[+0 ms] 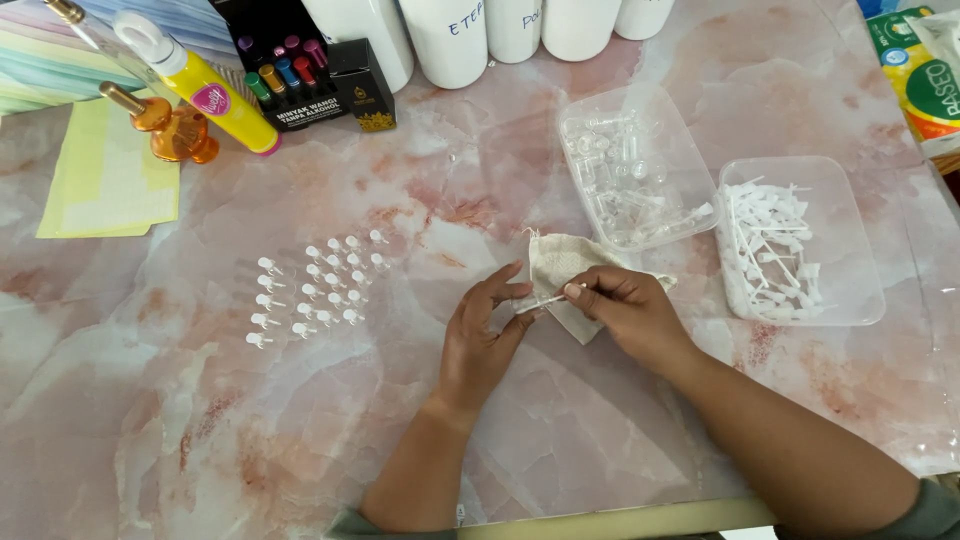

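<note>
My left hand (485,335) pinches a tiny clear vial at its fingertips, over the marble-patterned table. My right hand (625,310) holds a small white sprayer stem (548,298) whose tip meets the vial. Both hands hover above a crumpled off-white cloth (560,262). To the left lie rows of several small capped vials (315,290). To the right, a clear tray (640,170) holds empty clear vials, and a second clear tray (800,240) holds white sprayer caps with stems.
At the back stand white bottles (450,40), a black box of coloured roll-on bottles (285,65), a yellow bottle (205,90), an amber glass bottle (170,125) and yellow paper sheets (105,180). A green packet (925,75) lies far right.
</note>
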